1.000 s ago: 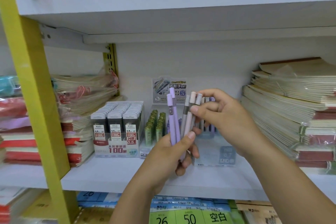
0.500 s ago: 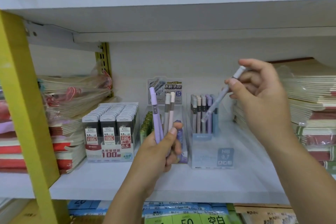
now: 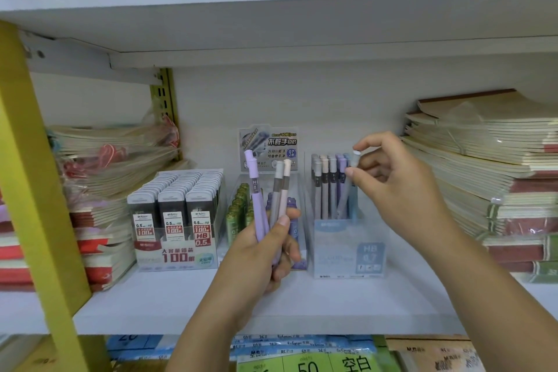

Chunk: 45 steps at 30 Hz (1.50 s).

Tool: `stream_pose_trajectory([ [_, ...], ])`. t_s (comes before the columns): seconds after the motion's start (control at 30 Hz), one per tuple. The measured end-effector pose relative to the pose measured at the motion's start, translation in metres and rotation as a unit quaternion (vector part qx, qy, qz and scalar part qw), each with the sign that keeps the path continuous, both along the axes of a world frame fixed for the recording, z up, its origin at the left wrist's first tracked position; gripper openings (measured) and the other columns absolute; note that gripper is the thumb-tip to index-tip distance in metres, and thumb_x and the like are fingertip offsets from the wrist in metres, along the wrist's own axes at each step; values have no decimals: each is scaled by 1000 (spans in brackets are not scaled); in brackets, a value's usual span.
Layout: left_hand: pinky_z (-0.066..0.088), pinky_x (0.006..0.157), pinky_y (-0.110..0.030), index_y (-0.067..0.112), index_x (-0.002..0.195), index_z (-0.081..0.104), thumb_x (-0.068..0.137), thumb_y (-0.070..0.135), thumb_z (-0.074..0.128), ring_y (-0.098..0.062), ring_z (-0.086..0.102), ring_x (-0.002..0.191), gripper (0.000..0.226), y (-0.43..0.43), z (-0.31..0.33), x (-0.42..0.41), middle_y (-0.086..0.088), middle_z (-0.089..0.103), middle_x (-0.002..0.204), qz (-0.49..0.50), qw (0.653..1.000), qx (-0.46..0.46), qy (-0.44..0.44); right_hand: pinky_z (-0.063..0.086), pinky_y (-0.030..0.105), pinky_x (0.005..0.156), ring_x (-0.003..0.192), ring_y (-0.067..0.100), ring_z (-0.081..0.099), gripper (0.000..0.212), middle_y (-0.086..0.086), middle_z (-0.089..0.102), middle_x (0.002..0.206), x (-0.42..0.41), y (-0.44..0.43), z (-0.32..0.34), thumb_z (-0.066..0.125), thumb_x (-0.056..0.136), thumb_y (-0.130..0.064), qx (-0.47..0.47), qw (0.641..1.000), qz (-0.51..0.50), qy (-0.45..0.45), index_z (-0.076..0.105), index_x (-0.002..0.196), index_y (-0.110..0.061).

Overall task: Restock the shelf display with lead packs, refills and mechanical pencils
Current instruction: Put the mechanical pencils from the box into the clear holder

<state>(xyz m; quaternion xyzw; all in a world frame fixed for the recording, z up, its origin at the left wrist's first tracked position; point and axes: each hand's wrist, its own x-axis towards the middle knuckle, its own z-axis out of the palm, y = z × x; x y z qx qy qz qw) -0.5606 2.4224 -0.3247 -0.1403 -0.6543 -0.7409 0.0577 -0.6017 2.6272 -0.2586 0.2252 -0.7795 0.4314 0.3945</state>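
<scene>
Nearest, at about six o'clock in the view, the left hand (image 3: 259, 254) is closed around three mechanical pencils (image 3: 276, 190), one purple, one grey and one pink, held upright with their caps up. At about three o'clock from it, the right hand (image 3: 398, 187) pinches the capped top of a pale pencil (image 3: 355, 160) between thumb and forefinger; the pencil's lower end is down inside the clear display box (image 3: 347, 248), among the standing pencils (image 3: 327, 187) already there. Both forearms reach over the front edge of the white shelf (image 3: 151, 302). Behind the left hand stands a clear holder of green refill tubes (image 3: 240, 205), with a printed header card (image 3: 268, 148) at its twelve o'clock. At nine o'clock from the tubes sits the tray of black lead packs (image 3: 175, 214), in three rows. Farther out, wrapped notebook stacks lie at the shelf's nine o'clock end (image 3: 114, 166) and its three o'clock end (image 3: 483, 166).
</scene>
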Motion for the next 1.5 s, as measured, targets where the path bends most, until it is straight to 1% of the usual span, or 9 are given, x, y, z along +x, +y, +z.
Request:
stream_pose_trajectory([
  [0.27, 28, 38, -18, 35, 104, 72, 101, 36, 50, -10, 38, 44, 23, 1, 0, 1, -3, 60, 66, 1, 1000, -7, 8, 47, 27, 62, 69, 10, 57, 25, -6, 62, 70, -5, -5, -4, 75, 80, -23, 25, 999, -46, 4, 56, 92, -35],
  [0.4, 28, 39, -17, 37, 104, 73, 101, 36, 49, -9, 38, 45, 24, 0, 0, 3, -2, 60, 66, -4, 1000, -10, 11, 28, 20, 67, 90, 14, 44, 20, -9, 53, 83, -10, -3, -3, 70, 84, -28, 137, 982, -126, 38, 64, 102, -30],
  [0.53, 28, 39, -18, 38, 103, 73, 100, 37, 49, -9, 38, 46, 24, -1, 2, 6, -1, 59, 66, -15, 1000, -7, 10, 29, 25, 74, 98, 8, 33, 26, -7, 46, 94, -9, 0, -3, 65, 88, -31, 184, 972, -145, -31, 64, 113, -35],
  [0.73, 28, 42, -20, 36, 106, 72, 87, 48, 56, -10, 39, 46, 28, 2, 7, 12, 0, 59, 66, -57, 998, -3, 36, 34, 7, 73, 85, 2, 52, 12, -16, 62, 88, 14, -9, 11, 60, 92, -24, 66, 996, -59, 21, 66, 101, -30],
  [0.83, 28, 41, -18, 36, 110, 72, 93, 49, 59, -9, 40, 46, 25, 6, 8, 13, 0, 59, 68, -79, 996, -9, 42, 48, 19, 81, 82, 2, 65, 18, -11, 74, 83, 30, -20, 16, 64, 90, -26, -29, 985, 138, -100, 63, 105, -35],
  [1.0, 30, 40, -18, 34, 108, 72, 92, 47, 57, -11, 46, 47, 25, 11, 8, 15, -3, 63, 72, -100, 994, -16, 36, 51, 19, 70, 71, 9, 64, 28, 0, 72, 75, 39, -34, 13, 68, 86, -12, -68, 953, 248, -161, 62, 107, -30],
  [1.2, 36, 41, -21, 22, 116, 68, 95, 37, 56, -11, 53, 53, 29, 5, 8, 14, -6, 68, 78, -56, 998, -2, 12, 47, 16, 56, 66, 11, 67, 26, 8, 73, 80, 37, -19, 25, 63, 89, -5, -223, 956, 188, -32, 53, 100, -26],
  [1.33, 28, 40, -19, 28, 107, 67, 101, 31, 51, -8, 33, 44, 18, -3, 6, 9, 2, 51, 63, -22, 1000, -3, 3, 54, 28, 69, 81, 19, 70, 30, 3, 72, 84, 36, 4, 29, 62, 90, -8, -186, 975, 116, 24, 52, 99, -34],
  [1.5, 28, 41, -19, 33, 96, 66, 75, 58, 63, -8, 31, 46, 33, -4, 5, 8, 6, 44, 62, -22, 1000, -8, 9, 53, 33, 69, 75, 17, 67, 30, 2, 68, 78, 22, 2, 17, 66, 87, -6, -102, 991, 83, -11, 54, 97, -32],
])
